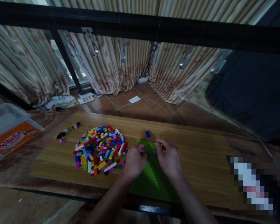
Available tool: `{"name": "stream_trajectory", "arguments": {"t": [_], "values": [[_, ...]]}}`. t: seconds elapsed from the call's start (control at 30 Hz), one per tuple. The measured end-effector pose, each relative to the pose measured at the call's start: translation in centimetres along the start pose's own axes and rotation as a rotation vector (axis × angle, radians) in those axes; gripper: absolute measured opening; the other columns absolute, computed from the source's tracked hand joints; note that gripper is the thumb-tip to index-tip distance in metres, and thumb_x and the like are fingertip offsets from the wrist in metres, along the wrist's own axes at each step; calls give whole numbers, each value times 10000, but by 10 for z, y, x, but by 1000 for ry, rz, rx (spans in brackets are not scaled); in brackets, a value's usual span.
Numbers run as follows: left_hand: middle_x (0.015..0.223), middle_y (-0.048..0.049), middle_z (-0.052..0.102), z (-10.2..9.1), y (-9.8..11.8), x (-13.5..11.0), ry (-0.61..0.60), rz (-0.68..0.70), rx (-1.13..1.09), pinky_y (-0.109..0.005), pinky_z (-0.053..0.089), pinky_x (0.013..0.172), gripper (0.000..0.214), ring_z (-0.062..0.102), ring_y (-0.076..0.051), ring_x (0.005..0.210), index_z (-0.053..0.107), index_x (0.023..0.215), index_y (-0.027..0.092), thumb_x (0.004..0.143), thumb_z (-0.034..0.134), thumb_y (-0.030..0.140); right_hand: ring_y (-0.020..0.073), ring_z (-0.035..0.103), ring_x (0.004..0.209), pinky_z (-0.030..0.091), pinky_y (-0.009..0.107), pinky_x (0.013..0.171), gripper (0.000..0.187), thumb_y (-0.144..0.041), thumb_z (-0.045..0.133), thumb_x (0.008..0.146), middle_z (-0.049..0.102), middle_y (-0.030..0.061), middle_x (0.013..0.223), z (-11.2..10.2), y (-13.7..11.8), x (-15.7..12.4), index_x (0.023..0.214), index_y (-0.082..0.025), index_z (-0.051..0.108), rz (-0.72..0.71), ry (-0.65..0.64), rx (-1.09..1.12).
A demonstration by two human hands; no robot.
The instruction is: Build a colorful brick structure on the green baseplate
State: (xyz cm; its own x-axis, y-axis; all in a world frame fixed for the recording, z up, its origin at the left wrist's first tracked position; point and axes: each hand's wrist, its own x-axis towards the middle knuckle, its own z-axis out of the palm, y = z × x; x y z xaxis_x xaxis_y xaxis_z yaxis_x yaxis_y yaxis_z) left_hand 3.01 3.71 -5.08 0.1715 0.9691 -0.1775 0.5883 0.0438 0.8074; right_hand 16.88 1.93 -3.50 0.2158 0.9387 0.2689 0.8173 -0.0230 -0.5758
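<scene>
Left hand: fingers curled, tips at the far part of the green baseplate. Whether they grip anything cannot be determined; the fingertips are partly hidden from this view.

Right hand: fingers bent and drawn toward the thumb, just beside the left hand, over the same far part of the plate. A small item may lie between the fingertips, but a grasp cannot be confirmed.

Baseplate: studded, lying flat on the wooden board, partly beneath both hands, its near end reaching the board's near edge.

Single part: one blue brick lies on the board, just beyond the far edge of the baseplate.

Main pile: a dense, single-layer spread of multicoloured plastic bricks lies left of the left hand, near but not touching the baseplate.

Outlying parts: a small scattered group of purple, green and black bricks lies further left.

Far left: a translucent plastic storage box with an orange label stands beside the board.

Beyond the board: brown floor tiles carry a white paper scrap; loose papers lie at far left.

Background: striped curtains hang behind a black metal rail.

Right side: a pixelated, unreadable area covers the board's near right corner.
</scene>
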Motion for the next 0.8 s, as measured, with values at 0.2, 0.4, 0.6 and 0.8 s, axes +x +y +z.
{"name": "stream_trajectory", "arguments": {"t": [0.2, 0.4, 0.6, 0.8], "values": [[856, -40, 735, -2, 1, 0, -33, 21, 47, -246, 511, 744, 302, 685, -155, 789, 672, 1015, 176, 747, 578, 75, 238, 639, 911, 456, 346, 815, 165, -264, 676, 769, 697, 105, 938, 37, -1, 72, 909, -177, 686, -1, -201, -85], [895, -54, 736, -2, -1, 0, -38, 48, 37, -257, 507, 775, 282, 682, -169, 834, 678, 1011, 171, 763, 569, 94, 188, 660, 869, 469, 314, 819, 135, -229, 581, 833, 725, 63, 928, 30, 4, 73, 890, -199, 700, -45, -230, -13], [899, -47, 727, -9, 6, -8, -49, 98, 67, -254, 489, 794, 230, 673, -160, 850, 682, 966, 185, 840, 501, 123, 180, 663, 935, 484, 324, 850, 253, -285, 483, 876, 729, 53, 1012, -2, 15, 33, 1004, -202, 685, 17, -266, 331], [961, -56, 711, -7, 8, -18, -49, 126, 129, -280, 484, 808, 246, 662, -190, 884, 641, 995, 178, 750, 623, 158, 179, 646, 946, 461, 341, 881, 227, -214, 500, 862, 721, 31, 1005, 0, 10, 15, 998, -222, 681, -102, -479, 288]]}}
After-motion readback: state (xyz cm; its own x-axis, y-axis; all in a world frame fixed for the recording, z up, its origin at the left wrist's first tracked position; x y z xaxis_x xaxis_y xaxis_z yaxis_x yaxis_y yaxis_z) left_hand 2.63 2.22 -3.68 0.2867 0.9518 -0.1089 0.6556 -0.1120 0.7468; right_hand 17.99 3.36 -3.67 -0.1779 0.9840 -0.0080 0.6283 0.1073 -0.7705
